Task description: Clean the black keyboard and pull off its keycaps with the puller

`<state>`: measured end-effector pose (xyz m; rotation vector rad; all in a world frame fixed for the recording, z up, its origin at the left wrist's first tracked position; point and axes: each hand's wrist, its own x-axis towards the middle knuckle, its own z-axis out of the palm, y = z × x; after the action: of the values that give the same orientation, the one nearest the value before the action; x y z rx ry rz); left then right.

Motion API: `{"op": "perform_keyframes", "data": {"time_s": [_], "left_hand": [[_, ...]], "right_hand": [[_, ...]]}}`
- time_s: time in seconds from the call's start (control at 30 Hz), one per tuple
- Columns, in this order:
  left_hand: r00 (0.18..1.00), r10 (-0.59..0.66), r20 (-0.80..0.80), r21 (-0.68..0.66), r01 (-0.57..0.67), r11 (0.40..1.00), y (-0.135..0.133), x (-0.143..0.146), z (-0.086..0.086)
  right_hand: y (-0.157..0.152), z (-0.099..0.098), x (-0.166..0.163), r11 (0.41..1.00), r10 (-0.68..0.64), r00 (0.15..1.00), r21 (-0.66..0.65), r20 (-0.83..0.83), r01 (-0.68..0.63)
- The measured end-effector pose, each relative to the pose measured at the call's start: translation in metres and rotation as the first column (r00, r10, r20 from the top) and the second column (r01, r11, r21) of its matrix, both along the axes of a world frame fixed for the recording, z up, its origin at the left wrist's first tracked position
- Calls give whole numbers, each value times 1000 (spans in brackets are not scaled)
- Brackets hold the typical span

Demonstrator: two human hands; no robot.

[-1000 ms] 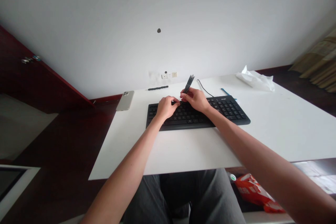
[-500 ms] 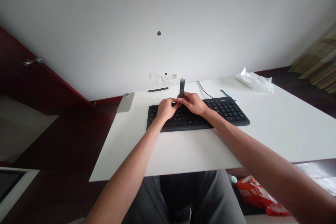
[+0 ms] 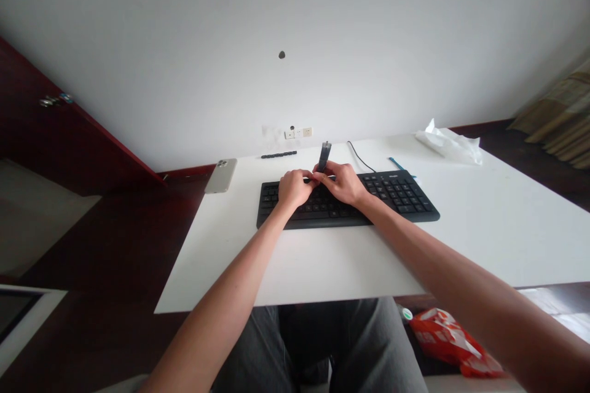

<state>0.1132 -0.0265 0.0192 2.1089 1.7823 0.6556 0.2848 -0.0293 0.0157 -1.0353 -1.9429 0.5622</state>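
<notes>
The black hand tool [image 3: 324, 156] stands nearly upright now, having leaned further right a moment ago, pinched in our right hand [image 3: 342, 183] just above the black keyboard [image 3: 396, 193]. Our left hand [image 3: 295, 189] curls over the keys, touching the right; whether it grips anything we cannot tell. Farther off on the counter [image 3: 295, 270] lie a phone [image 3: 220, 175], a black cable [image 3: 359, 156] and crumpled tissue [image 3: 449, 146].
</notes>
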Motion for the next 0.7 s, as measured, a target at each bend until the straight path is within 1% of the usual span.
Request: {"op": "perform_keyframes", "data": {"time_s": [0.17,0.3,0.4,0.47,0.6,0.7], "left_hand": [[1000,-26,-12,21,26,999,1,0,-1],[999,-40,21,38,39,999,0,-1,-1],[995,-58,85,40,55,998,-2,0,-1],[993,-66,98,61,60,996,-3,1,-3],[994,-62,94,86,54,995,-3,1,-4],[988,-82,133,53,76,996,-2,-4,-3]], "right_hand": [[1,-2,1,999,-12,1000,32,25,11],[-2,1,1,1000,-2,1000,17,19,2],[-7,5,0,999,-48,994,-5,-103,48],[-8,7,-1,996,-94,978,-21,-187,92],[-5,7,-3,993,-122,962,-38,-244,116],[2,3,0,980,-191,909,-27,-370,195]]}}
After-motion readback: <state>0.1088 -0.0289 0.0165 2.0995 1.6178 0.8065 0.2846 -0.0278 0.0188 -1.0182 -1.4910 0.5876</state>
